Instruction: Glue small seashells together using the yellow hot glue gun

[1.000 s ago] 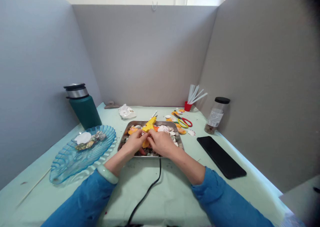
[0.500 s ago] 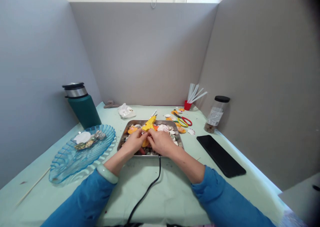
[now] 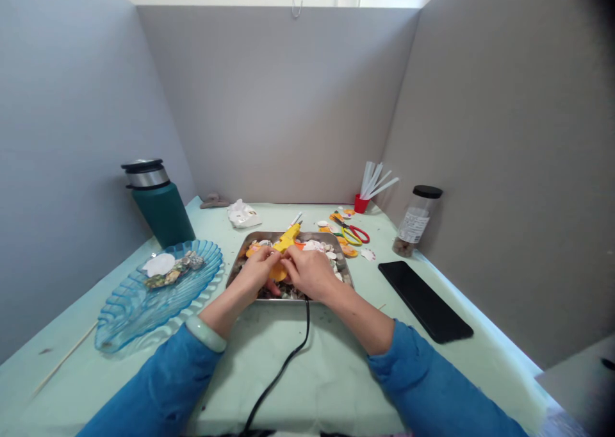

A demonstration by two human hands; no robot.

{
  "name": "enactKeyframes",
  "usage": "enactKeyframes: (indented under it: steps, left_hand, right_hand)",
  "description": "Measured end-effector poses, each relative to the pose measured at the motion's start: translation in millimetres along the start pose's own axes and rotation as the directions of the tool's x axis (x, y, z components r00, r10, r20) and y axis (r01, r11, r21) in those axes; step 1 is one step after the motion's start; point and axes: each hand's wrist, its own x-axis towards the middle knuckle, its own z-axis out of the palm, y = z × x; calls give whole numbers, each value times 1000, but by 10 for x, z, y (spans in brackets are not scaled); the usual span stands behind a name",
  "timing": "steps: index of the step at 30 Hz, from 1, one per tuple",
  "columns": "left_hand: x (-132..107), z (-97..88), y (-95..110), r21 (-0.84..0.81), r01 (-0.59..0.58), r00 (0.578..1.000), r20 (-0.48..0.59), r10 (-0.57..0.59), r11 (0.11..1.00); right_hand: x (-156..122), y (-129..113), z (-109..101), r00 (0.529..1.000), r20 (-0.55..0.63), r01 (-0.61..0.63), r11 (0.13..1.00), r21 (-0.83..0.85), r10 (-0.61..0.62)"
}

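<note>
Both hands meet over a metal tray (image 3: 349,277) filled with shells. My left hand (image 3: 257,272) has its thumb and fingertips pinched together near the tray's middle. Opposite it, my right hand (image 3: 310,272) is closed too, its fingertips almost touching the left ones. What they pinch is too small and covered to make out. A yellow-orange piece (image 3: 277,272) shows just below the fingertips; I cannot tell whether it is held. Right behind the fingers lies a yellow glue gun (image 3: 288,237), nozzle toward the back. A black cord (image 3: 287,363) runs from the tray to the front edge.
At left stand a blue scalloped dish (image 3: 144,315) with shells and a green bottle (image 3: 163,213). To the right are scissors (image 3: 355,233), loose shells (image 3: 349,251), a red cup (image 3: 361,203) of glue sticks, a jar (image 3: 416,222) and a black phone (image 3: 423,299). Grey panels surround the table.
My left hand's fingers have shifted slightly, and more of the yellow-orange piece shows below them. The right hand is almost unmoved.
</note>
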Motion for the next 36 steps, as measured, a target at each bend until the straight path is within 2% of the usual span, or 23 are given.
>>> enactKeyframes:
  steps: [8, 17, 28, 36]
  left_hand:
    - [-10, 13, 22, 24, 8, 1000, -27, -7, 1000]
    - [-29, 13, 19, 56, -20, 1000, 3, 20, 998]
    - [-15, 0, 6, 51, -13, 1000, -5, 13, 999]
    - [4, -25, -18, 69, 13, 999, 28, -15, 998]
  right_hand:
    - [5, 14, 11, 1000, 1, 14, 1000, 0, -14]
    - [5, 19, 9, 999, 11, 34, 999, -19, -34]
    - [1, 3, -22, 999, 25, 47, 998, -35, -46]
    - [0, 2, -18, 998, 22, 54, 998, -42, -53]
